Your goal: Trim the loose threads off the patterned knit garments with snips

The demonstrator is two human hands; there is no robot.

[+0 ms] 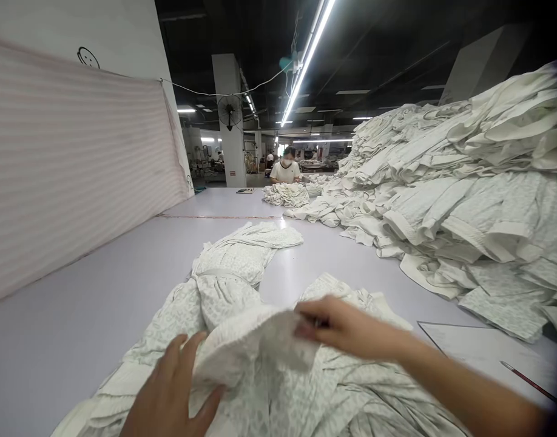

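Note:
Pale garments with a light green spotted print lie bunched on the table before me. My right hand [335, 325] pinches the elastic-looking edge of one garment [246, 340] and holds it raised, slightly blurred. At the left end of that same edge is my left hand [173, 382], its fingers and thumb apart, against the cloth. Beyond both hands stretches a twisted bundle of the same print [233, 261], with a band around its middle. More folded cloth lies under my right forearm.
A tall heap of similar garments [442, 182] fills the right side. A paper sheet [483, 346] and a pen [528, 381] lie at the lower right. Striped cloth [78, 164] hangs on the left. A co-worker [286, 169] is at the table's far end.

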